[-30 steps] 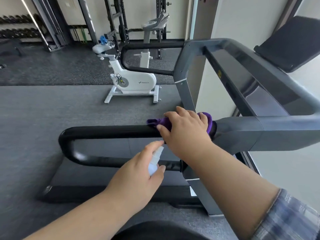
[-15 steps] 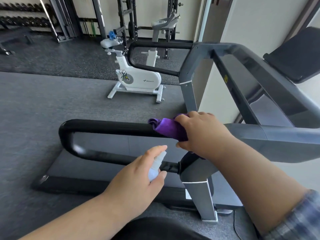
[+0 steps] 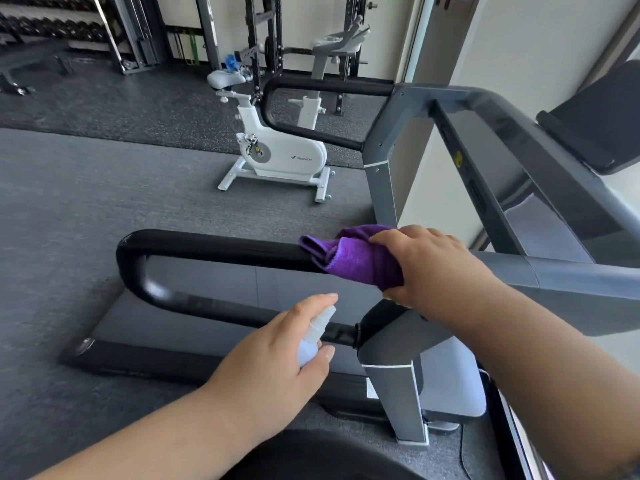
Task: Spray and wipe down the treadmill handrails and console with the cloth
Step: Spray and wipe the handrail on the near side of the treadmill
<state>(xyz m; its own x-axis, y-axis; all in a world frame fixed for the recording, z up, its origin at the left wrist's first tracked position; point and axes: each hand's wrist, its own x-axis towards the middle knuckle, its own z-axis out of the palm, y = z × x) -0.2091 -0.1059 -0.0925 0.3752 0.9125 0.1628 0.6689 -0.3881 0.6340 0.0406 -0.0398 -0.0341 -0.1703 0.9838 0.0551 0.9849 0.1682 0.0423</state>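
Your right hand (image 3: 437, 268) has been dragging the purple cloth (image 3: 353, 258) back along the black handrail (image 3: 214, 247), fingers clamped around it against the rail. Your left hand (image 3: 273, 355) is gripping the spray bottle (image 3: 313, 337) just below.

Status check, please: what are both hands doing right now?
Right hand grips purple cloth on near handrail. Left hand holds spray bottle. Nothing blocking the rail.

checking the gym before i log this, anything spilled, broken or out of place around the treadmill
Nothing stands out. The right hand presses the purple cloth on the near handrail, the left hand holds the spray bottle, and no spill or damage shows.
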